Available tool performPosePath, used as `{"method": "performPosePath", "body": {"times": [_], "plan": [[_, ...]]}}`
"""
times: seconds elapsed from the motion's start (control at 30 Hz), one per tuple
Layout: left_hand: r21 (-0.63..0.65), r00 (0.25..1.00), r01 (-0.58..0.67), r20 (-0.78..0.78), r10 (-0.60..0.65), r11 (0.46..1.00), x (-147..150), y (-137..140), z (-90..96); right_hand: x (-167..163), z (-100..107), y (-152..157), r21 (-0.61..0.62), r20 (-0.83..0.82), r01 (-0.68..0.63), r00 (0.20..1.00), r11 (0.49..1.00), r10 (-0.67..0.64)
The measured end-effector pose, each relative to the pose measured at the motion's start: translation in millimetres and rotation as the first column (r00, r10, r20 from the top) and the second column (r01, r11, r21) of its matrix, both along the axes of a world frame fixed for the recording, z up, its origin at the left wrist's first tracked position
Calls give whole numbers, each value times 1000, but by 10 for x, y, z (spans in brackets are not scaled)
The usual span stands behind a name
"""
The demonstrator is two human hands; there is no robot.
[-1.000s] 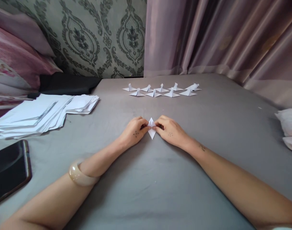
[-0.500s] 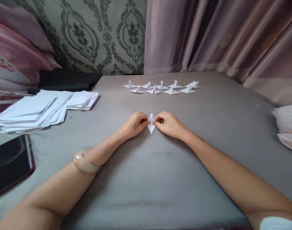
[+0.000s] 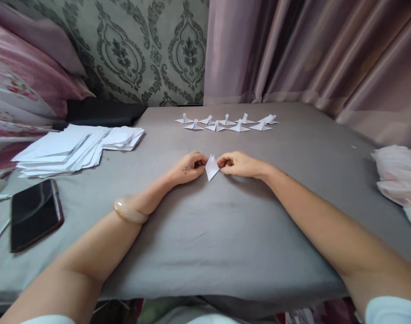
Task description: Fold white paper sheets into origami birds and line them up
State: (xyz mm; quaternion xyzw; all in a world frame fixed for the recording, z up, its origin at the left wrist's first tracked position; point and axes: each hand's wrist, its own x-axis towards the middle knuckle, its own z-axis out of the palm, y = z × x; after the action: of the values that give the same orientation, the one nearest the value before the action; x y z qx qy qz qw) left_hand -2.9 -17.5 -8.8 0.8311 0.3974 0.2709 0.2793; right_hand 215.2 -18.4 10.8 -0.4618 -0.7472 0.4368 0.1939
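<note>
A small white folded paper (image 3: 212, 168), diamond-shaped with a split tip at its far end, is between my two hands over the grey cloth. My left hand (image 3: 189, 167) pinches its left corner between thumb and fingers. On the opposite side, my right hand (image 3: 241, 164) has its thumb and curled fingers closed at the right corner. Farther back stand several folded paper cranes (image 3: 239, 126) in two rows, wings spread.
White paper sheets (image 3: 62, 146) lie stacked at the left beside a black cloth (image 3: 106, 115). A phone (image 3: 37, 215) rests nearer, with white cables at its left. Whitish translucent wrapping (image 3: 396, 173) sits at the right edge. Grey cloth (image 3: 178, 256) covers the table.
The folded paper shows a plain diamond face now, more of it uncovered by the fingers. My right hand has turned slightly. The whole view has shifted, showing the table's front edge.
</note>
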Motion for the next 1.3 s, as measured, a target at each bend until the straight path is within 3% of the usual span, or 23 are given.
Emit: {"method": "performPosePath", "body": {"times": [0.07, 0.13, 0.23, 0.37, 0.6, 0.97, 1.17, 1.3], "plan": [[-71, 998, -31, 57, 35, 997, -15, -11, 11, 62, -23, 21, -115, -169, 133, 974, 984, -152], [-138, 991, -82, 94, 96, 987, -23, -23, 34, 103, -66, 26, -225, -330, 270, 883, 936, -334], [-213, 973, -155, 137, 186, 965, -22, -52, 85, 122, -117, 7, -321, -456, 338, 764, 885, -457], [-252, 962, -189, 147, 231, 949, -3, -86, 120, 82, -137, -29, -276, -462, 358, 764, 892, -450], [-227, 968, -208, 90, 234, 951, 45, -51, 76, 22, -219, -39, -108, -398, 315, 855, 943, -332], [-250, 994, -40, -106, 14, 967, 183, 82, 168, 68, -263, 13, -43, -389, 268, 883, 962, -263], [-87, 989, 86, -114, -96, 992, 147, 106, 177, 52, -288, 46, -8, -380, 274, 889, 962, -257], [-68, 986, 105, -123, -113, 992, 148, 89, 169, 42, -251, 47, 16, -338, 281, 905, 960, -259]]}}
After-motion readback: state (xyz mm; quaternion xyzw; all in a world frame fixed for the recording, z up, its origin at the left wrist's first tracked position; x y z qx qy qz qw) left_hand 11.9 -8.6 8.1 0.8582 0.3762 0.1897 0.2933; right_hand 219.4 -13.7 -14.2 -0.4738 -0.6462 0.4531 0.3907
